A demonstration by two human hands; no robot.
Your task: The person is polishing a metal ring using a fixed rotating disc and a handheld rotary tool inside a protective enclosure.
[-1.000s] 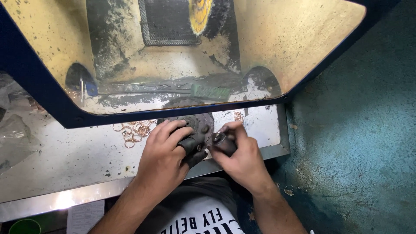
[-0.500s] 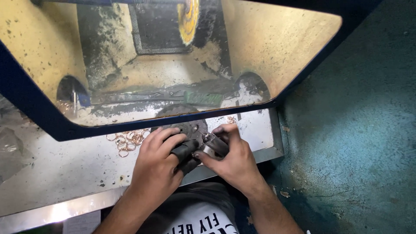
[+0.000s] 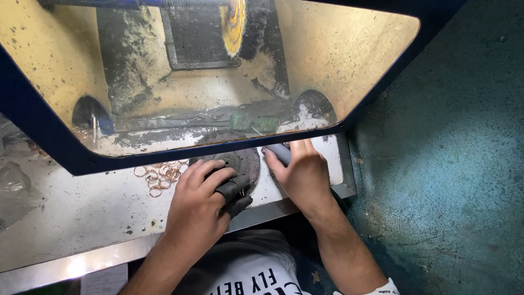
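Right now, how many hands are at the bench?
2. The left hand grips a dark pad near the copper rings; the right hand rests beside the dark disc. None looks hidden.

At the centre of the frame we see the left hand [image 3: 197, 203] on the shelf [image 3: 82, 213], with a round pad [image 3: 240, 164] just behind it. The right hand [image 3: 303, 172] lies right of the pad, touching a small block [image 3: 277, 153]. A heap of rings [image 3: 161, 173] sits left of the pad. Behind them all, in the hood [image 3: 338, 49], a wheel [image 3: 233, 24] hangs at the upper centre.
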